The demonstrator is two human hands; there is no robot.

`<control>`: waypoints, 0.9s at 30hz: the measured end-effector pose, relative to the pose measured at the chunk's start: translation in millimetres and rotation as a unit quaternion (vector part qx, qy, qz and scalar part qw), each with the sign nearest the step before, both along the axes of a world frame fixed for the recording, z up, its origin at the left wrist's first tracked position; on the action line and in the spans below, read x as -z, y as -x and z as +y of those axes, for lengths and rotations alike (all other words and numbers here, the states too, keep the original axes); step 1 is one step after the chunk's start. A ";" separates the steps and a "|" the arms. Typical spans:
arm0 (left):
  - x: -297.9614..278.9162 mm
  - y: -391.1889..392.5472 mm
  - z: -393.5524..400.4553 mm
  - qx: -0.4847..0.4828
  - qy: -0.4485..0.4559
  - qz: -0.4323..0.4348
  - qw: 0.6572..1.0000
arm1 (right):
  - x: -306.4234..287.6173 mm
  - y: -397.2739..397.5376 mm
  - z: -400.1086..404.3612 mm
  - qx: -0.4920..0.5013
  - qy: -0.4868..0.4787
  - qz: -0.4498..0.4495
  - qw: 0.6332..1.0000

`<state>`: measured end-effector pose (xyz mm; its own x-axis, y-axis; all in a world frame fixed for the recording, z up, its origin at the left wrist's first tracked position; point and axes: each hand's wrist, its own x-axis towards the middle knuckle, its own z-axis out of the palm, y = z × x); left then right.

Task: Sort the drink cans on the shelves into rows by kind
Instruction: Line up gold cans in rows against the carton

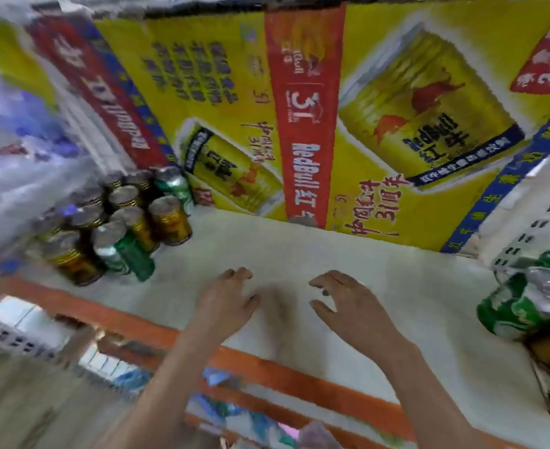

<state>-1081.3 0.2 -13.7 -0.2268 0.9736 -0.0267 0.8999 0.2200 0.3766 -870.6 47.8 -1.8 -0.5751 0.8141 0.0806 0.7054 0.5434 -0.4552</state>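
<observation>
- Both forearms come up from the bottom edge, and the left hand (226, 298) and right hand (348, 303) hover over the bare middle of the white shelf (299, 254), palms down, nothing in either one.
- Left fingers (242, 273) are loosely curled and spread apart; right fingers (325, 280) are spread too, thumb out to the side. The two hands sit near each other with a gap between them.
- Well off to the left of the left fingers is a bunch of cans: gold cans (170, 220) packed together with a green can (121, 251) at the front of the bunch and another green can (174, 186) at the back (all pretty blurry, can't read the labels).
- Far to the right of the right fingers, at the frame edge, more green cans (532, 299) are tilted over, tops toward the camera.
- Beyond the fingertips a big yellow and red Red Bull carton (299, 108) stands at the back of the shelf.
- Below the wrists runs the shelf's orange front edge (267, 367).
</observation>
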 end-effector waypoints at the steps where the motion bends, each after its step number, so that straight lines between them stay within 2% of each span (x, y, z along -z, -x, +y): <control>1: -0.3 17.0 -9.5 -0.036 -0.019 -0.014 0.999 | 0.2 17.7 2.0 -0.020 0.003 0.005 1.000; 5: -0.8 74.0 -39.9 -0.172 -0.102 -0.086 0.976 | 1.5 85.2 8.5 -0.072 0.013 0.006 0.997; 12: -4.9 145.3 -49.6 -0.279 -0.234 -0.048 0.930 | 0.5 183.1 19.5 -0.086 0.026 0.012 0.996; 14: -10.2 157.2 -41.4 -0.286 -0.241 -0.069 0.925 | 3.4 209.5 27.8 -0.073 0.029 0.019 0.997; 17: -10.8 170.1 -25.4 -0.253 -0.223 -0.097 0.937 | 9.4 249.9 47.9 -0.028 0.055 0.026 0.998; 23: 0.1 183.5 -20.0 -0.219 -0.226 -0.129 0.941 | 11.3 314.0 91.9 0.035 0.087 0.125 0.988; 27: 2.8 184.2 -19.4 -0.207 -0.239 -0.157 0.936 | 20.1 323.1 90.0 0.061 0.120 0.174 0.976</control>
<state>-1265.5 -19.2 -16.5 -0.6407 0.7220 0.2611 0.6035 0.2633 0.7526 -1193.7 137.8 -21.9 -0.4454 0.8938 0.0524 0.5380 0.3139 -0.7823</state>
